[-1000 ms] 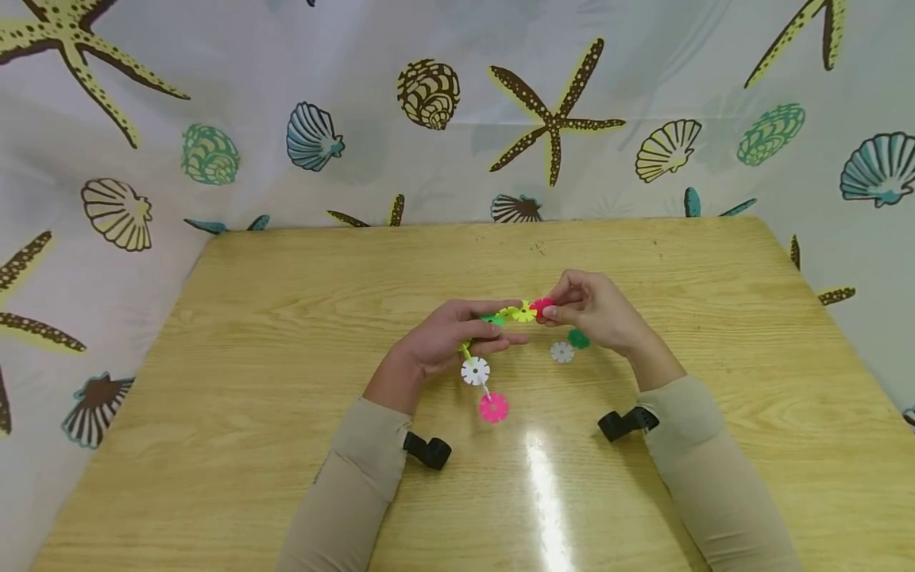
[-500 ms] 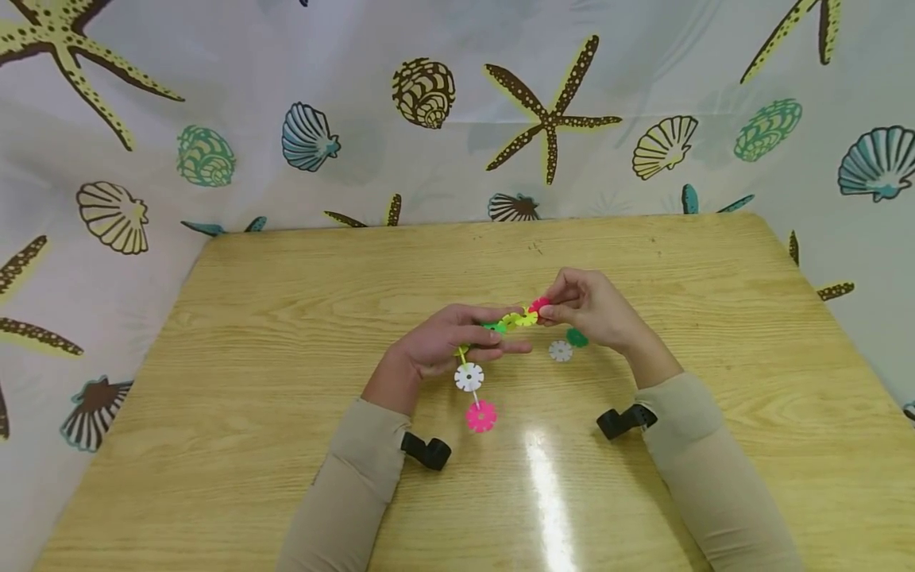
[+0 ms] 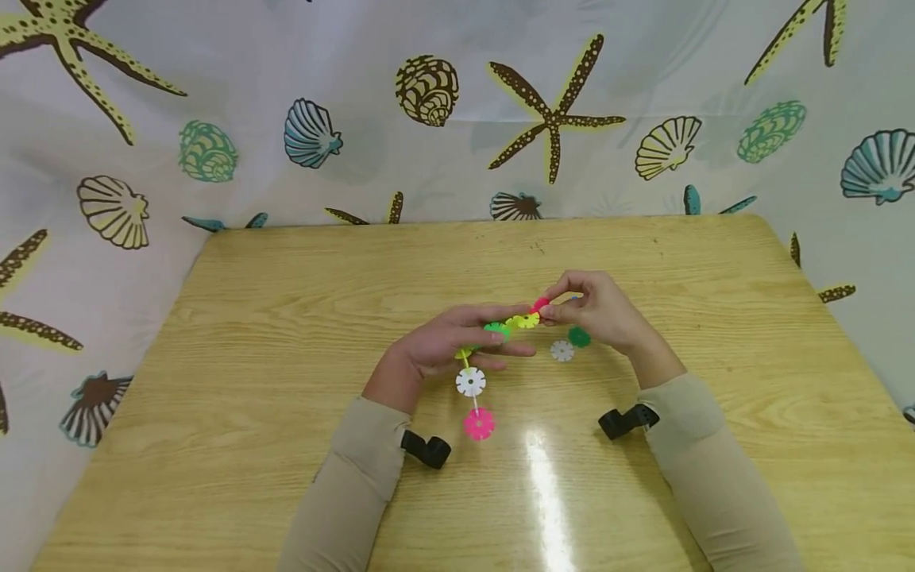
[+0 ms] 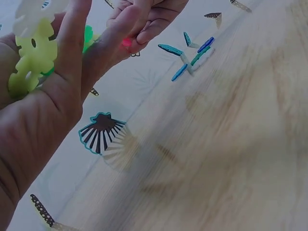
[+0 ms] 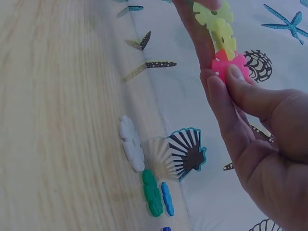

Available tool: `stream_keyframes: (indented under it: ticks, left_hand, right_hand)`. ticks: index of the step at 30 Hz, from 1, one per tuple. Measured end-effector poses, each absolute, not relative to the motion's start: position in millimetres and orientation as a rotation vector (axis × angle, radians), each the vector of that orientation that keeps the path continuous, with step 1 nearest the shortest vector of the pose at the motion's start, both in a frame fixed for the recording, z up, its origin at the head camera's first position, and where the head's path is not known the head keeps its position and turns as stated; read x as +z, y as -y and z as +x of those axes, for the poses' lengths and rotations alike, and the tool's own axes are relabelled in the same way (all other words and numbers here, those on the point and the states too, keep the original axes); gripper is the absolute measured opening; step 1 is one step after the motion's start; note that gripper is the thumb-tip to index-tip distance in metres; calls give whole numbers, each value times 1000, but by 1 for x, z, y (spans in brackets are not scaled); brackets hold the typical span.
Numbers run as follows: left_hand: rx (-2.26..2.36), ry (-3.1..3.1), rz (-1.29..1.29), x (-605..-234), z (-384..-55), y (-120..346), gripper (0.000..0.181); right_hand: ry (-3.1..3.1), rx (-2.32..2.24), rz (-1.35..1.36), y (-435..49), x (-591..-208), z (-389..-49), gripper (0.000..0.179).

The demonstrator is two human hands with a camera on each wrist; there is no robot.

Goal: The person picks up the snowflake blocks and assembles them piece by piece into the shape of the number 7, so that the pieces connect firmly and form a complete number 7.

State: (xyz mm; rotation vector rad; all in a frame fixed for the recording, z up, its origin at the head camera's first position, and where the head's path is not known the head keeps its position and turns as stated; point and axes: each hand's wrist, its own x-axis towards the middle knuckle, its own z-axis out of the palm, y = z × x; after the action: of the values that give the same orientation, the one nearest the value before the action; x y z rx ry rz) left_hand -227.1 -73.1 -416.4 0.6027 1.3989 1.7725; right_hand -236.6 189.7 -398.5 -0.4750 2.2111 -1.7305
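Note:
A chain of notched plastic interlocking discs runs between the two hands, raised over the table. My right hand (image 3: 599,311) pinches the pink disc (image 5: 222,66) at one end with thumb and forefinger. Joined to it are yellow discs (image 3: 527,320) and a green disc (image 3: 495,329), which sits among the fingers of my left hand (image 3: 438,340). That hand holds the middle of the chain, its fingers stretched out long. From below it hang a white disc (image 3: 471,382) and another pink disc (image 3: 479,424); the left palm partly hides the links above them.
Loose on the wooden table (image 3: 286,334) lie a white disc (image 3: 561,350), a green disc (image 3: 579,337) and blue discs (image 5: 167,198), near or under the right hand. A shell-and-starfish cloth (image 3: 372,151) stands along the table's back and sides.
The hanging white and pink discs have swung a little left and lower. The chain's raised part dips slightly toward the left hand; both hands keep their hold.

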Motion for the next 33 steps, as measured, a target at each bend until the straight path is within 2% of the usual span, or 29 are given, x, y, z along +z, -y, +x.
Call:
stream_keyframes:
  ticks: [11, 20, 33]
  left_hand:
    - [1813, -1097, 660, -416, -229, 75, 58]
    - [1819, -1023, 562, -415, -226, 73, 67]
    - [1787, -1153, 514, -418, -223, 67, 62]
  right_hand:
    - [-2211, -1702, -441, -191, -396, -237, 15]
    - [-2244, -1659, -507, -188, -392, -234, 16]
    - [-2457, -1521, -551, -183, -394, -233, 17]
